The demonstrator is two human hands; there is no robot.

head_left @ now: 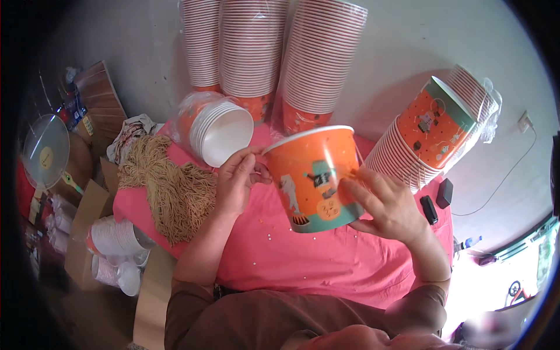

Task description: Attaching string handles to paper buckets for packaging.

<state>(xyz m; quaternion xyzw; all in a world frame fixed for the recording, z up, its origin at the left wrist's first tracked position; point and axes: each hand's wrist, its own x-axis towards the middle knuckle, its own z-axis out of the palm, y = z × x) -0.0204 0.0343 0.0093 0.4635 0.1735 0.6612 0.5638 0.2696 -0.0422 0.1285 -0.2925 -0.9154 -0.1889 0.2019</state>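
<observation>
An orange paper bucket (303,175) with a green base band, white rim and printed figures is held tilted above the pink-covered table. My right hand (388,204) grips its right side, fingers on the wall and thumb near the base. Close against the left end of the rim, my left hand (238,178) is closed in a pinch; what lies between its fingertips is hidden. Beside the right edge of the rim a short thin strand shows, partly covered by my right fingers. A heap of tan cords (169,186) lies on the table by my left forearm.
Tall stacks of nested buckets (254,52) stand against the wall, with a wrapped stack (224,134) lying in front. More stacked buckets (431,125) lean at the right, near two small black objects (429,209). Cardboard boxes (90,239) and a fan (45,153) are at the left.
</observation>
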